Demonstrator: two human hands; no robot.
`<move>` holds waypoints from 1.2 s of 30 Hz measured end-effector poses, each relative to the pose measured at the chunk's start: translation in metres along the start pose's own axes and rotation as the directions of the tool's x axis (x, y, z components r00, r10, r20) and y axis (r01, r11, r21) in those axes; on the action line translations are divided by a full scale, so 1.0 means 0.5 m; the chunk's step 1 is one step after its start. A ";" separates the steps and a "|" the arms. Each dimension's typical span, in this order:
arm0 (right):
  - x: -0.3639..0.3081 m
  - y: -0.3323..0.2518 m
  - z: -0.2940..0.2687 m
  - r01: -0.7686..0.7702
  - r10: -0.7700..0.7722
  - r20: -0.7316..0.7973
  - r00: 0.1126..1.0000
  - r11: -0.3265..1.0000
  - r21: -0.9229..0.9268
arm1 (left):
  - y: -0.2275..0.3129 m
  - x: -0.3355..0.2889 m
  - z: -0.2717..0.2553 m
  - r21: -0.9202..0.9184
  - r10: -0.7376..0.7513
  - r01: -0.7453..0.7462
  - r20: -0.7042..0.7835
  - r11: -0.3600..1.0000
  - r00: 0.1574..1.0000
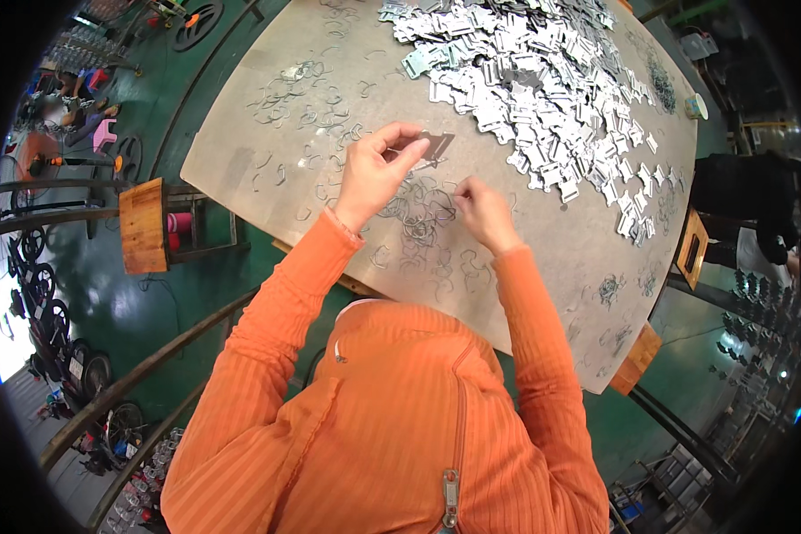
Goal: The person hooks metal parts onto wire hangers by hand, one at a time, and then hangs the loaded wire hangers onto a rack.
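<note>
- Dull grey-brown, the tabletop [227, 133] fills much of my head view; its far side runs off the upper edge, and the wearer's body hides part of the near edge.
- Orange ribbed cloth makes up the top [392, 400] that I look down on, both sleeves reaching forward from the lower edge.
- Silvery flat plates lie in a broad heap [534, 98] toward the upper right of the tabletop, cut off above; they overlap so much that I cannot make out single pieces in its middle.
- Left of the tabletop I see a wooden stool [142, 227], its legs only partly visible.
- The left hand [367, 182] is raised in front of the body, thumb and index fingers [409, 156] closed in a narrow pinch on one plate.
- The right hand [488, 215] is just beside it, lower and to the right, fingertips drawn together with hardly a gap; I cannot tell whether they grip a wire.
- Between and below the hands, a loose pile of wire rings [418, 221] rests on the tabletop, tangled too closely for me to separate.
- That pinched dark plate [438, 146] sticks out rightward from the left hand, slotted and tilted; the thumb and fingers cover its left end.
</note>
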State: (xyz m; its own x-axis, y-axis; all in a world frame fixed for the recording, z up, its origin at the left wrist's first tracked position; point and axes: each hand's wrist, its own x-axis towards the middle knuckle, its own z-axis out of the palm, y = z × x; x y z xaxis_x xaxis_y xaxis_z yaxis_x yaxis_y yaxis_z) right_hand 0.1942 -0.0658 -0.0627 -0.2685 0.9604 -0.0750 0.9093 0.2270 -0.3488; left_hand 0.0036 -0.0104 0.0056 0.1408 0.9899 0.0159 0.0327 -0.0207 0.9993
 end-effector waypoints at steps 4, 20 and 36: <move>-0.033 -0.068 -0.139 -0.184 0.343 -0.020 0.939 0.551 0.814 | 0.030 -0.036 0.003 0.086 -0.004 0.001 0.035 0.996 0.999; -0.023 -0.106 -0.237 -0.098 0.515 0.020 0.857 0.126 0.987 | 0.051 -0.034 0.084 0.325 0.357 -0.386 0.147 0.864 0.923; -0.042 -0.052 -0.208 0.239 0.638 -0.373 0.673 0.290 0.927 | -0.205 0.233 0.239 0.749 0.279 -0.408 0.302 0.522 0.911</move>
State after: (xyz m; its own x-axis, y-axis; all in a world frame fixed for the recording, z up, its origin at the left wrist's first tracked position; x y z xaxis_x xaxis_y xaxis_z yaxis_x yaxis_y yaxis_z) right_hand 0.2093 -0.0750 0.0450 0.5180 0.8520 0.0756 -0.0957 0.1455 -0.9847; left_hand 0.1350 0.0904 -0.0993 0.4366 0.8541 0.2827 0.7005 -0.5199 0.4889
